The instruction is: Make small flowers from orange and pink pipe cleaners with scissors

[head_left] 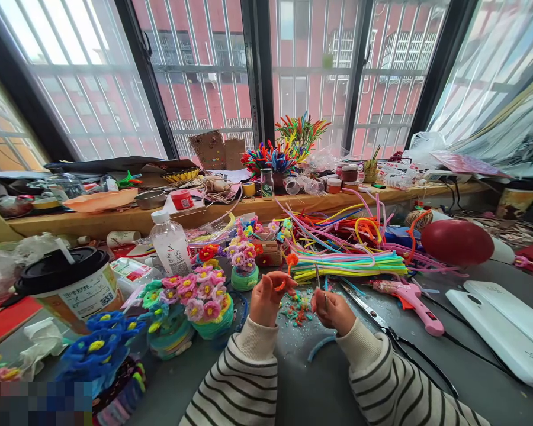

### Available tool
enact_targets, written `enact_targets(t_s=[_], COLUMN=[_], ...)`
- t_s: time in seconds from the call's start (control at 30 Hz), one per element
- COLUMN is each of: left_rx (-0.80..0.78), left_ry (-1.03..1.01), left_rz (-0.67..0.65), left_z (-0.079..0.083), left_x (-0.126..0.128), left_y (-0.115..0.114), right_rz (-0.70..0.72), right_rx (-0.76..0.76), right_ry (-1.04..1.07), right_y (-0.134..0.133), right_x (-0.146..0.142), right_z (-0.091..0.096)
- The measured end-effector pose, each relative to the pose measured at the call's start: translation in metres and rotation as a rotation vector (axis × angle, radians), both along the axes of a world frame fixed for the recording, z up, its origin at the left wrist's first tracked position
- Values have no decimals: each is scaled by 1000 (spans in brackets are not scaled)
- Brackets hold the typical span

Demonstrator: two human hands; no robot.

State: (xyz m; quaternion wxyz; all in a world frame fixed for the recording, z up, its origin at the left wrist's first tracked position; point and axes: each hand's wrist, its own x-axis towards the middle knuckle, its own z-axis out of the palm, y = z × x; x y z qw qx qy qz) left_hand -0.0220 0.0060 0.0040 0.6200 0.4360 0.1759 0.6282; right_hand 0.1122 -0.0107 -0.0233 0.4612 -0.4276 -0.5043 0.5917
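Observation:
My left hand [266, 297] is closed, pinching a small orange pipe-cleaner piece [288, 263] between fingertips. My right hand [333, 309] is closed around a thin metal tool [318, 278] whose tip points up toward the orange piece; I cannot tell if it is tweezers or small pliers. Both hands hover over the grey table [311, 378], above a scatter of coloured pipe-cleaner scraps [296, 307]. A bundle of long pipe cleaners [349, 263] lies just behind the hands. Striped sleeves cover both forearms.
Finished pipe-cleaner flower pots [204, 299] and blue flowers [100, 349] stand left. Scissors [359, 302] and a pink glue gun [411, 299] lie right, with a red balloon-like ball [456, 241] and white trays [506, 331]. A lidded cup [71, 281], a bottle [171, 244] and a cluttered windowsill shelf [128, 220] sit behind.

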Motion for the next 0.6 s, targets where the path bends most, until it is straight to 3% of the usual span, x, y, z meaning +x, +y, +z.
enact_targets(t_s=[0.13, 0.27, 0.47, 0.6], left_rx=[-10, 24, -9, -68], left_ry=[99, 216, 194, 264], left_rz=[83, 107, 187, 199], left_z=[-2, -2, -1, -2], left_x=[1, 3, 3, 3], left_y=[2, 2, 2, 3], right_rz=[44, 24, -79, -103], right_rx=[-34, 31, 162, 139], right_ry=[79, -24, -184, -200], right_y=[1, 2, 1, -1], right_x=[-3, 0, 4, 2], right_z=[1, -3, -2, 0])
